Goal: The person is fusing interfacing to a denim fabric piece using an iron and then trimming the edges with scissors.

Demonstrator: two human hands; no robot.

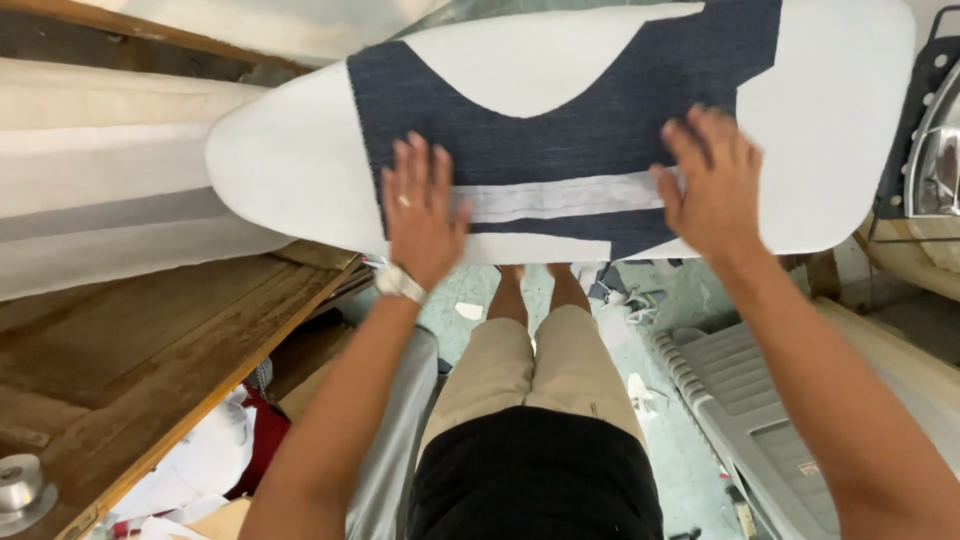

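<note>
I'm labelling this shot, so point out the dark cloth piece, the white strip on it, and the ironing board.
Dark cloth [590, 140], head view, on its middle band below the curved neckline.
White strip [560, 197], head view, mid-length between the two hands.
Ironing board [285, 165], head view, on the bare white cover near its narrow end.

Wooden worktop [150, 340] at 8 o'clock, with a round metal fitting [20, 488] at its near corner. White fabric rolls [100, 170] at 9 o'clock. Grey ribbed plastic panel [745, 400] at 4 o'clock. Metal-framed holder [935, 150] at 3 o'clock.
</note>
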